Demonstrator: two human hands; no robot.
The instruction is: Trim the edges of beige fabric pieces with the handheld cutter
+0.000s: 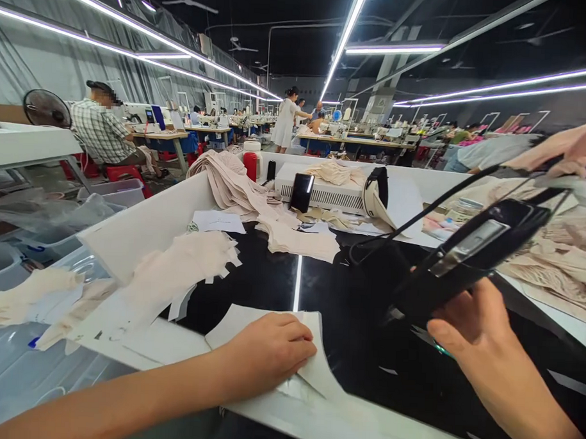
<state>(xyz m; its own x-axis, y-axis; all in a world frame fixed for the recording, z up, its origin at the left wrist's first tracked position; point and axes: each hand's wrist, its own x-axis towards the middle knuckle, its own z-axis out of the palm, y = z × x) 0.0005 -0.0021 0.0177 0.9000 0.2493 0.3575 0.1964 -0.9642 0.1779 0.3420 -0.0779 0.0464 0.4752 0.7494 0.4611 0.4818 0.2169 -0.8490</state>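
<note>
My left hand (pixel 269 350) lies on a white cut piece of paper or fabric (pixel 316 367) at the near edge of the black glossy table (pixel 348 298), fingers curled loosely on it. My right hand (pixel 481 335) is closed around the handle of a black corded hand tool (pixel 469 251), held tilted above the table. Its cable (pixel 418 217) loops back towards the far side. What the tool's tip touches is hidden.
Stacks of beige fabric pieces (pixel 236 185) and paper slips (pixel 218 221) lie on the table. A white box unit (pixel 323 192), a phone (pixel 302 192) and a red cup (pixel 249 165) stand behind. Clear plastic bins (pixel 23 364) sit left. Other people work at distant sewing tables.
</note>
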